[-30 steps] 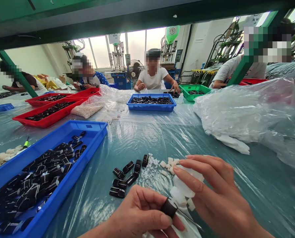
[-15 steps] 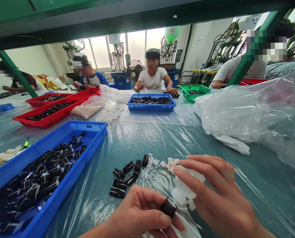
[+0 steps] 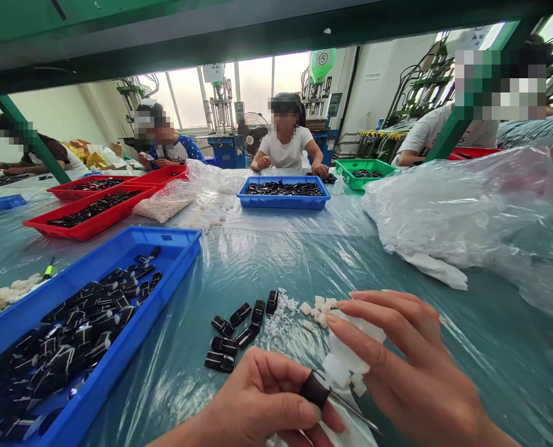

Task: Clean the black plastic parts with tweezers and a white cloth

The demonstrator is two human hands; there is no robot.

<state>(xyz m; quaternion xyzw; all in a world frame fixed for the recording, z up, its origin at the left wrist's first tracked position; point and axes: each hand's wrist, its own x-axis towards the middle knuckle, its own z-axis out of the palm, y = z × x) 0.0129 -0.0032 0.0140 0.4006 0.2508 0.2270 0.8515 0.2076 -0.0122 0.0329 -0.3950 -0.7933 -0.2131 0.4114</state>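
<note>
In the head view, my left hand is closed, thumb and fingers pinching a small black plastic piece. A thin metal rod-like tool sticks out beside that piece toward the lower right; its other end is hidden by the fingers. My right hand is open, fingers stretched out and apart, with nothing in them. Under its fingertips lie small white blocks and a whitish translucent plastic object, partly covered by the hand. Several black pieces lie beyond my left hand, beside white shavings.
A large blue tray of black pieces stands at the left. Farther off are red trays, a smaller blue tray and a green tray. Clear plastic bags lie at the right. Co-workers sit around the table.
My hands and the pieces around them look the same. Across the table, a co-worker's head has tipped slightly; at the far left, another person's hands have shifted.
</note>
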